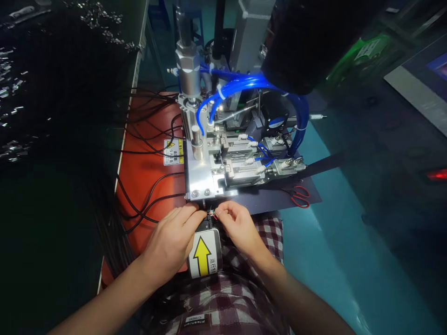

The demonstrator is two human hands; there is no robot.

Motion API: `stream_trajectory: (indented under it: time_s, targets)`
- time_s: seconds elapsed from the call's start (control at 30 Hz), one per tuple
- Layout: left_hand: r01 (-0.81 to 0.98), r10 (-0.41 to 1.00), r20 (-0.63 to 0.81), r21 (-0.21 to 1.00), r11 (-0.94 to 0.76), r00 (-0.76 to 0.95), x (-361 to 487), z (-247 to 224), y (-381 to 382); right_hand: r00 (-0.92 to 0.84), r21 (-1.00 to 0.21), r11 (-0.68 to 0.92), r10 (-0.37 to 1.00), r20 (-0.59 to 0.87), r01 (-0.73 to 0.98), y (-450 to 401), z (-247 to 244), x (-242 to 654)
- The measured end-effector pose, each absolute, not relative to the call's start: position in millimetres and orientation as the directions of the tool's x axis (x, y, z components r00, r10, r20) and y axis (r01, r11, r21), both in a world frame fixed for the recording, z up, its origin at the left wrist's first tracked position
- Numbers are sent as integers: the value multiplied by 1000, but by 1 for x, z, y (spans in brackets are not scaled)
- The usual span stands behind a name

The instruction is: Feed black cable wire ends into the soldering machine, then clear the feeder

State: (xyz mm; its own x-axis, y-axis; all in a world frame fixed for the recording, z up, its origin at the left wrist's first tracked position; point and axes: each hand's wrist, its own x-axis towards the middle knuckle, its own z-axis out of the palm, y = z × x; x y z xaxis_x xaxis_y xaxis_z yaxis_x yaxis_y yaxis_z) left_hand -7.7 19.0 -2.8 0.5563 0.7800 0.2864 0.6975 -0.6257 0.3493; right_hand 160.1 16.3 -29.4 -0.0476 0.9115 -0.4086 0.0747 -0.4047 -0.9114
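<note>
Left hand (176, 235) and right hand (240, 228), both pinched closed, hold wires (212, 213) at seven o'clock of the machine (240, 148), scissors (295, 194) at the right hand's two o'clock.

The thin wires (212, 213) at the fingertips of my left hand (174, 231) and right hand (240, 226) are too small for me to count. My left hand hides its own lower fingers, and my 2 forearms (127, 284) run off the bottom edge. A blurred black shape (307, 42) is cut by the top edge; a green object (363, 56) blurs too. The right edge crops a screen (439, 65) and a smeared red light (437, 174).
</note>
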Motion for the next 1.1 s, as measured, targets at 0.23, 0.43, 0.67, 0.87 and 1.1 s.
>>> stream_trajectory:
  time_s: [0.23,0.43,0.67,0.87,1.1]
  targets:
    - [698,778,276,343,-628,565,-8,2,19,-7,-897,-442,897,-442,18,5,-34,165]
    - [697,781,274,354,-624,561,-8,1,19,65,-922,-214,977,-204,323,-4,-18,157]
    - [697,788,261,370,-615,557,-8,3,18,-24,-838,-17,999,-36,545,7,-8,163]
    - [693,791,241,384,-610,563,-8,4,17,-120,-913,-402,905,-408,66,16,-28,173]
    - [701,795,224,379,-604,564,-8,2,17,16,-879,-150,987,-160,452,13,-15,162]
